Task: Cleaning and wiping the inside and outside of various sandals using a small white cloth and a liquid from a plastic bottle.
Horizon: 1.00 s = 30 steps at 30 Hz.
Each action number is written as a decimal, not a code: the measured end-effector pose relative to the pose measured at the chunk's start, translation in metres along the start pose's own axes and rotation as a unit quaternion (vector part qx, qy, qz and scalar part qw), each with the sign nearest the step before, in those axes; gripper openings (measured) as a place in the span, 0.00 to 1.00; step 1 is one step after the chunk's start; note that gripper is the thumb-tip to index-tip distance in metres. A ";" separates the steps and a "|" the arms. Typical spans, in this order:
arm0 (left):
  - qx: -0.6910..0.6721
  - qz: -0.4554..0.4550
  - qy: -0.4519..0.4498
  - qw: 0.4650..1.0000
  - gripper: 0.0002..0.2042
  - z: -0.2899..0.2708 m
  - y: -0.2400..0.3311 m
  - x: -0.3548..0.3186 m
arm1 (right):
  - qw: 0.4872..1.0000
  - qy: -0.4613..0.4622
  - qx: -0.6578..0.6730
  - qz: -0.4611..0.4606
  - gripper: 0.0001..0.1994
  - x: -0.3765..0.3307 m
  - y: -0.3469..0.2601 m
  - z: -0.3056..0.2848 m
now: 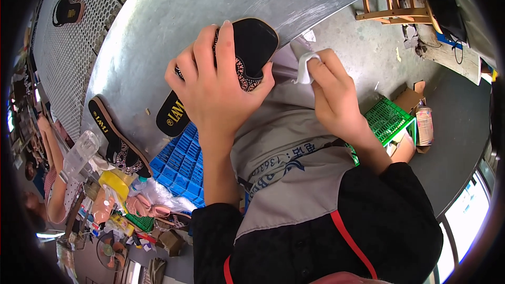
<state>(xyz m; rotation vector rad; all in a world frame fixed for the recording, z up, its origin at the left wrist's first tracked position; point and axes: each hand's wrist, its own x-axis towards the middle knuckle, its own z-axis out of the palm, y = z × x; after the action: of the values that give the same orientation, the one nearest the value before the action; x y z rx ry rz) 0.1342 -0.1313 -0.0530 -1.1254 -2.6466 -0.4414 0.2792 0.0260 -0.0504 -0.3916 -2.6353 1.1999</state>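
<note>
My left hand (215, 79) is wrapped over a black sandal (255, 39) with a beaded, jewelled strap, its fingers across the strap and its thumb at the side. The sandal is held above the metal table's edge, and the hand hides its middle. My right hand (336, 92) pinches a small white cloth (306, 67) between thumb and fingers, a short way right of the sandal. A second black sandal (113, 134) with a jewelled strap lies on the table, left of my left forearm.
The grey metal table (158, 31) curves around in front of me. Beyond it runs a perforated belt (73, 58) carrying more sandals (68, 11). Blue crates (181, 165) stand below left, a green crate (386, 121) right. A wooden stool (394, 5) is at far right; a co-worker's arm (57, 173) at far left.
</note>
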 end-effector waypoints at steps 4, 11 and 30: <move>-0.003 0.002 0.015 1.000 0.35 0.004 0.000 0.000 | 0.999 0.030 -0.025 -0.032 0.23 0.011 -0.003 0.013; 0.011 -0.002 0.005 1.000 0.36 0.003 0.001 -0.001 | 0.970 -0.001 -0.236 -0.055 0.14 0.054 -0.028 0.018; 0.012 -0.008 -0.033 0.999 0.37 -0.003 0.001 0.001 | 0.949 -0.042 -0.294 -0.108 0.11 0.029 -0.027 0.004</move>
<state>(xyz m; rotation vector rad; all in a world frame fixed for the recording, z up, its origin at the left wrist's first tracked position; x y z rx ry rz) 0.1347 -0.1310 -0.0499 -1.1303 -2.7117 -0.3818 0.2465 0.0160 -0.0296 -0.1348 -2.9745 0.3517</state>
